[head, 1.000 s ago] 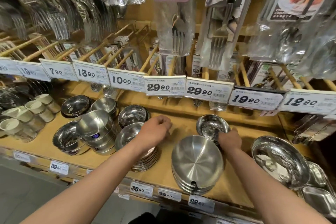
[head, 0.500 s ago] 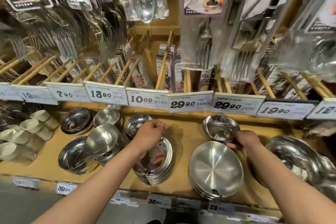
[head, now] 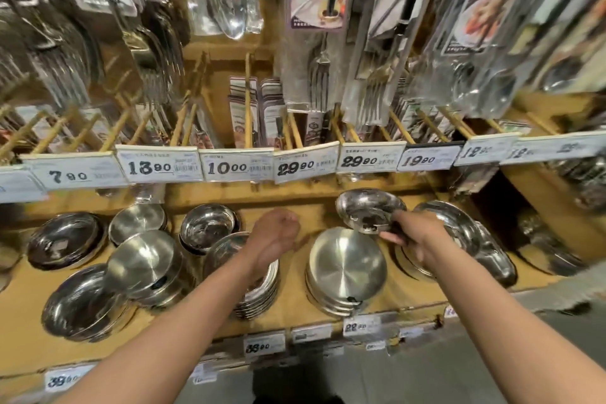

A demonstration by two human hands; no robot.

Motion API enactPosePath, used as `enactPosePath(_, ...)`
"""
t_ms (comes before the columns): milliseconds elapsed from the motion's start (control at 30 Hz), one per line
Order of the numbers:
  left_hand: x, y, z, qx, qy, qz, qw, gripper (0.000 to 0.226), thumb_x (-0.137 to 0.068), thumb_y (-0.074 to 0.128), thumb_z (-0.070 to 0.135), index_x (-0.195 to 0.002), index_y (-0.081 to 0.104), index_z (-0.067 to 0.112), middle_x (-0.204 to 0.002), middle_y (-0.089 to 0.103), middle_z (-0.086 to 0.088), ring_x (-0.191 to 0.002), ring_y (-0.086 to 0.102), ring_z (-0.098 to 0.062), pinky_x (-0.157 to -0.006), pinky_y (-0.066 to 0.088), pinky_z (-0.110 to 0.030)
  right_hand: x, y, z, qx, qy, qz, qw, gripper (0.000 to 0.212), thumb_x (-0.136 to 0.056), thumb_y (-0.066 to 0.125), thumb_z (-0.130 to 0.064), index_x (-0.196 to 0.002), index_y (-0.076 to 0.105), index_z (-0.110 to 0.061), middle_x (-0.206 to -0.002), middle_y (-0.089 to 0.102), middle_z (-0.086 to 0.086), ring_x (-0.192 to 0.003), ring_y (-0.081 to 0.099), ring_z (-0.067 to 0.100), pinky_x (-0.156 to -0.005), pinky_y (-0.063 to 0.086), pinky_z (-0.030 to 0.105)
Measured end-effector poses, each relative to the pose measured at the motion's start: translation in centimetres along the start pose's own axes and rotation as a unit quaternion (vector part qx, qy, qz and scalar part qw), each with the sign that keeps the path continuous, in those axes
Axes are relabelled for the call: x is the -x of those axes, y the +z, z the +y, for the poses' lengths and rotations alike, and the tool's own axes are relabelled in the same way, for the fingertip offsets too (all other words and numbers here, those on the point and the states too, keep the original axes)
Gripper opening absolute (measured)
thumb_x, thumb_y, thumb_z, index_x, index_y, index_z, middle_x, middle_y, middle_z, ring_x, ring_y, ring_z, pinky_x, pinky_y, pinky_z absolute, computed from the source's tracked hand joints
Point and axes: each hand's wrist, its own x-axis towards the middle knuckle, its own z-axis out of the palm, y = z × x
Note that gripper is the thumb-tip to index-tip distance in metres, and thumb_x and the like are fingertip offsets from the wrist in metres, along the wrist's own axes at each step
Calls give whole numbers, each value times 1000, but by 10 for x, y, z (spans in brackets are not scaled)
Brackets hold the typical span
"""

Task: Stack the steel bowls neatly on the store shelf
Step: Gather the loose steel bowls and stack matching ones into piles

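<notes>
My right hand (head: 414,236) pinches the near rim of a small shiny steel bowl (head: 367,210) and holds it tilted above the wooden shelf (head: 301,210). Just below it sits a stack of overturned steel plates (head: 344,269). My left hand (head: 273,234) hovers with loosely curled fingers over a stack of shallow steel dishes (head: 259,292), holding nothing. Further left stand a small bowl stack (head: 206,226), overturned bowls (head: 144,262) and more shiny bowls (head: 64,239).
Large steel dishes (head: 465,233) lie right of my right hand. A row of white price tags (head: 239,167) runs just above the bowls, with packaged forks and spoons (head: 318,75) hanging low overhead. The shelf's front edge carries more price labels (head: 265,346).
My right hand has lifted the small bowl off the shelf and tilted it. My left hand has drifted slightly right over the dish stack. The view has moved closer and upward.
</notes>
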Motion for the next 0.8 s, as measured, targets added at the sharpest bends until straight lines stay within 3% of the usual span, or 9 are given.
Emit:
enactPosePath(100, 9, 9, 6, -31, -10, 25, 999, 21, -97, 58, 15, -115, 66, 12, -109, 67, 0, -91, 65, -14, -77, 58, -29, 22, -7, 1, -18, -18, -8, 1000, 3, -97, 55, 3, -99, 58, 5, -100, 66, 22, -58, 72, 26, -42, 58, 26)
enactPosePath(233, 30, 20, 15, 59, -9, 21, 998, 9, -92, 62, 25, -88, 71, 26, -82, 73, 5, -69, 71, -10, -56, 57, -19, 53, -6, 7, -48, -47, -37, 997, 17, -97, 60, -1, -113, 57, 6, -108, 67, 24, -57, 74, 23, -46, 59, 26)
enactPosePath(267, 38, 20, 17, 89, -13, 11, 996, 9, -89, 65, 31, -93, 72, 26, -83, 74, 4, -72, 72, -11, -59, 57, -20, 62, -3, 9, -50, -55, -50, 996, 13, -96, 60, 0, -107, 57, 5, -107, 68, 25, -61, 74, 24, -49, 61, 28)
enactPosePath(333, 50, 19, 17, 131, -29, -3, 991, 35, -88, 69, 39, -115, 67, 16, -95, 72, -3, -82, 72, -17, -67, 59, -24, 79, 4, 15, -46, -62, -84, 993, 6, -95, 61, 0, -100, 57, 1, -103, 70, 22, -67, 76, 23, -60, 64, 32)
enactPosePath(400, 67, 16, 14, 153, -44, 19, 987, 35, -93, 70, 33, -116, 63, 9, -100, 76, -11, -86, 76, -23, -66, 59, -23, 95, 8, 25, -45, -59, -121, 990, 11, -95, 62, -1, -105, 58, 0, -100, 73, 20, -70, 77, 23, -65, 64, 33)
enactPosePath(533, 108, -2, 1, 193, -46, 98, 975, 12, -95, 68, 12, -97, 64, 2, -88, 77, -11, -79, 75, -20, -64, 60, -22, 120, 24, 56, -45, -56, -201, 977, 26, -92, 65, 0, -116, 57, -4, -92, 77, 17, -84, 77, 30, -67, 64, 33)
enactPosePath(633, 143, -20, -13, 186, -50, 161, 968, 13, -92, 71, 11, -99, 64, 3, -87, 71, -8, -79, 73, -15, -65, 60, -26, 137, 48, 80, -27, -42, -252, 966, 36, -92, 66, 0, -124, 51, -2, -113, 69, 25, -91, 76, 32, -81, 63, 41)
enactPosePath(700, 165, -35, -23, 197, -57, 197, 959, 13, -92, 69, 5, -103, 63, 3, -84, 74, -5, -79, 74, -16, -64, 60, -25, 150, 67, 90, 5, -38, -290, 956, 41, -92, 66, 2, -128, 48, -3, -118, 67, 25, -88, 77, 30, -78, 63, 37)
enactPosePath(800, 191, -66, -37, 211, -54, 242, 946, 12, -90, 67, -3, -99, 65, 4, -72, 77, 0, -72, 76, -16, -61, 60, -24, 166, 94, 96, 54, -32, -344, 937, 24, -92, 69, -6, -110, 54, -13, -109, 71, 19, -84, 77, 25, -67, 62, 29)
